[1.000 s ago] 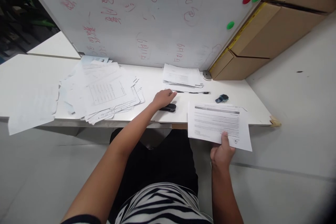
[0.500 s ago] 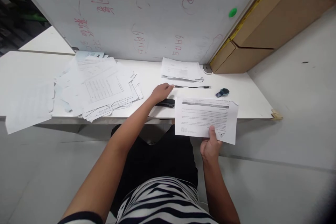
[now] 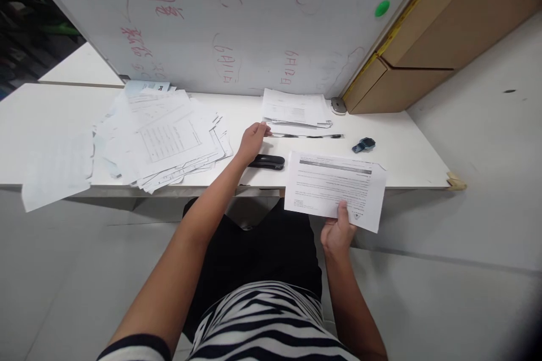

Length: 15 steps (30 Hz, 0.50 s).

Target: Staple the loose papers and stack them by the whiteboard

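In my right hand (image 3: 339, 230) is a printed sheet of paper (image 3: 334, 189), pinched along its lower edge with the thumb on top; whether more sheets lie beneath is hidden. The paper reaches over the table's front edge. My left hand (image 3: 254, 140) is over the table, its fingers loosely bent and slightly apart, by the left end of a thin black-and-pale strip (image 3: 309, 136) whose kind I cannot make out. Just below that hand lies a black stapler (image 3: 269, 162), partly covered by my wrist.
A messy heap of printed papers (image 3: 169, 141) spreads over the left of the white table (image 3: 406, 163). A neater paper stack (image 3: 296, 107) sits against the whiteboard (image 3: 262, 28). A dark watch-like item (image 3: 364, 145) lies at right, near cardboard boxes (image 3: 398, 90).
My left hand has drawn back leftward along the thin strip, uncovering more of it. The strip stays put. My right hand still holds the sheet, and the view has shifted slightly.
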{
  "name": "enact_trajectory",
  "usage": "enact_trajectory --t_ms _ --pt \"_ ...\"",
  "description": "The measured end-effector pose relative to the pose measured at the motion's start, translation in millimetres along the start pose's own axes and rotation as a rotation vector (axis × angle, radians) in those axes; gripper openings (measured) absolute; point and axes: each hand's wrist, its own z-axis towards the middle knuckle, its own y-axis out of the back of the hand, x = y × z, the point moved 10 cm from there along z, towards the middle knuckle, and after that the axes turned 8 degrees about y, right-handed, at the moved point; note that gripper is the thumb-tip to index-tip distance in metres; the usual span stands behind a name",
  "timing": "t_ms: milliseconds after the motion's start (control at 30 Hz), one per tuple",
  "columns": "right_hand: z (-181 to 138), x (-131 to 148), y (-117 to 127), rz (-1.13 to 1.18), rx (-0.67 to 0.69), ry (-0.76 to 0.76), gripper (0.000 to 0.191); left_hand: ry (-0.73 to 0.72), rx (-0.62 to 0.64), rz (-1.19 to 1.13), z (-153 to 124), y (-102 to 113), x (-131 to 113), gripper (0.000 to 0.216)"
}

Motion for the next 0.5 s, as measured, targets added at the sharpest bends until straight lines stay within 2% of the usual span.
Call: enact_trajectory --t_ms 200,300,400,500 --pt "-1.0 -8.2 0.8 -0.053 0.002 -0.026 0.062 0.002 -0.012 0.004 -0.3 0.6 -0.6 0.039" --pt "10.6 -18.8 -13.6 -0.024 0.074 -0.125 0.064 -0.003 -0.006 0.03 -1.7 -0.5 -2.9 0.04" --pt "42.7 -32.3 -49.4 0.039 0.166 -0.232 0.061 -0.022 -0.054 0.108 -5.9 2.6 -8.4 0.041" --pt "96.6 -43.8 -107.8 0.088 0.238 -0.221 0.051 -0.058 -0.13 0.196 -12.8 7.5 -16.8 0.042"
